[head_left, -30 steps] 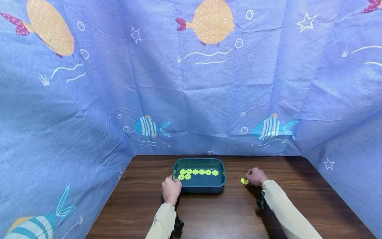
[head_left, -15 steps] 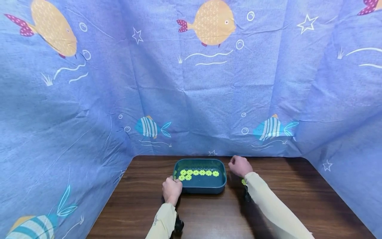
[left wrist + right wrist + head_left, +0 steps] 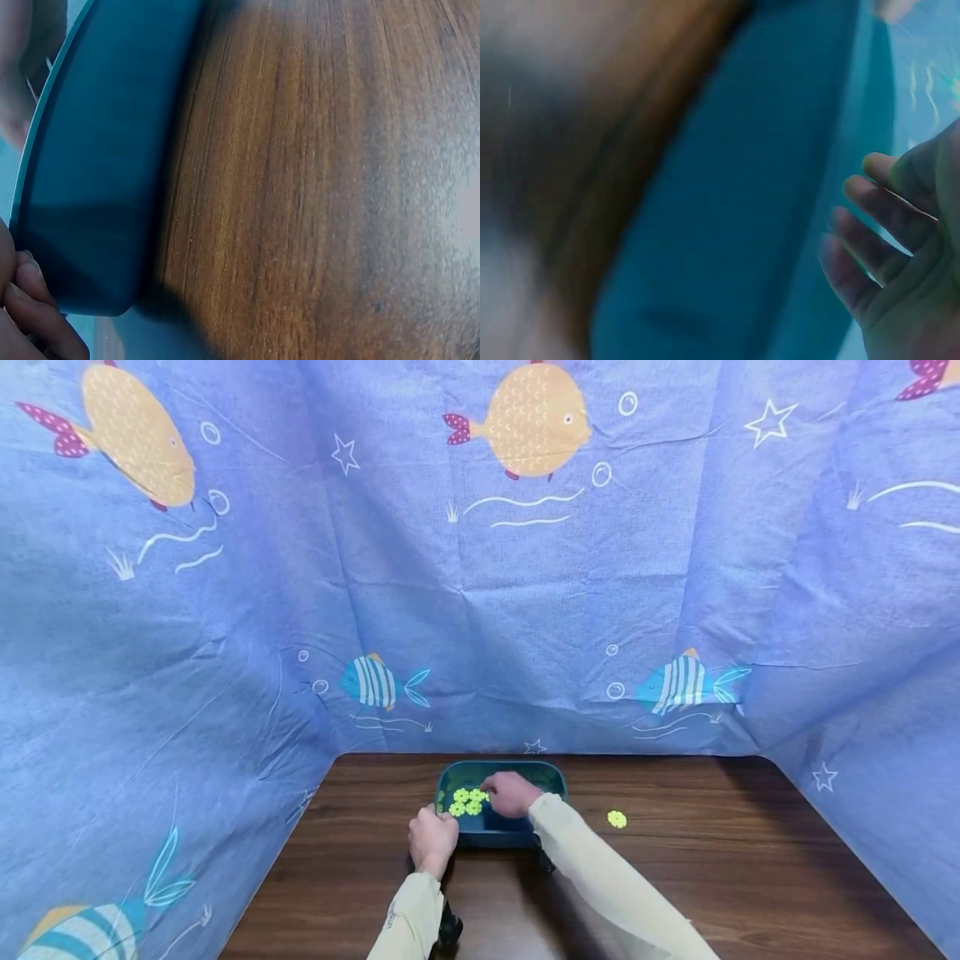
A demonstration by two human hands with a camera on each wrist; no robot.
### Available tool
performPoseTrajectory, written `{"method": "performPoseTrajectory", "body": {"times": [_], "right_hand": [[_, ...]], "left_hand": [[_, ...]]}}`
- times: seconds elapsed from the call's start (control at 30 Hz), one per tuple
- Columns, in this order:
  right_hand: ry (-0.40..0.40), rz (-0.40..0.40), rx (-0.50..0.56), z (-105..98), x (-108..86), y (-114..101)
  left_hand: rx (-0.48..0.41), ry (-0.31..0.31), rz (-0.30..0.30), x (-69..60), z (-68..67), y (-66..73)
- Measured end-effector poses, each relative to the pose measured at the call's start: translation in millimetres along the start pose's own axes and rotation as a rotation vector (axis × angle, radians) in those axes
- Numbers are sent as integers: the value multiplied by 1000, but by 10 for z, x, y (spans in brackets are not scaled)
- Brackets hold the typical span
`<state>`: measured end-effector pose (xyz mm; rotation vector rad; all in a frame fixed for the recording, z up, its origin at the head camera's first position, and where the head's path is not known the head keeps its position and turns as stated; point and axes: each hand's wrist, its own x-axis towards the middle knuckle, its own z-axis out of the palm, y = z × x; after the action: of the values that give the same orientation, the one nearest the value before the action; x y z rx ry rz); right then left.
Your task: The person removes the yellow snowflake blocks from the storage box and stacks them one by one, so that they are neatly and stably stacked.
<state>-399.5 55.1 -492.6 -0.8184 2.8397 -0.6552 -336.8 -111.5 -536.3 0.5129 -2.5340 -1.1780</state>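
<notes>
My left hand [image 3: 432,839] grips the near left corner of a dark teal tray [image 3: 495,840]. Its curled fingers [image 3: 45,322] show at the tray wall [image 3: 97,172] in the left wrist view. Inside the tray lie yellow flower-shaped pieces [image 3: 473,807], grouped on the left side. My right hand [image 3: 513,794] is over the middle of the tray, fingertips pointing left close to the flowers; it covers the others. In the right wrist view its bent fingers [image 3: 885,202] are spread beside the tray wall [image 3: 727,187]; whether they hold a piece is hidden.
One yellow flower piece [image 3: 617,819] lies on the brown wooden table [image 3: 720,860], to the right of the tray. A blue fish-print cloth [image 3: 570,610] hangs behind the table and along both sides. Dark devices sit under both wrists.
My right hand has moved left from the flower piece on the table, past the tray's right rim, to over the tray. That piece stays on the table. My left hand keeps its grip.
</notes>
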Motion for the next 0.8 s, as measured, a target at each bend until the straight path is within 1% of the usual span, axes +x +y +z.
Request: {"method": "performPoseTrajectory", "body": {"times": [0.07,0.13,0.2,0.27,0.33,0.37,0.53,0.63,0.8], "right_hand": [[-54,1,-33,111,14,-83],[-100,26,-58,191,10,-149],[-148,82,-69,235,-12,-201],[-176,146,-68,249,-42,-239],[-184,205,-39,240,-77,-262],[-182,221,-32,228,-95,-271],[-167,223,-52,185,-153,-249],[-172,234,-78,166,-189,-189],[-170,266,-105,84,-255,-63]], "left_hand": [[3,7,6,-4,1,-1],[5,13,13,-7,0,1],[7,17,14,-9,-1,1],[4,18,12,-6,-4,2],[-1,19,13,-2,-4,1],[-1,21,14,-3,-3,1],[-4,33,30,-3,3,-11],[-3,23,34,-9,3,-18],[-7,6,20,-12,-7,-11]]}}
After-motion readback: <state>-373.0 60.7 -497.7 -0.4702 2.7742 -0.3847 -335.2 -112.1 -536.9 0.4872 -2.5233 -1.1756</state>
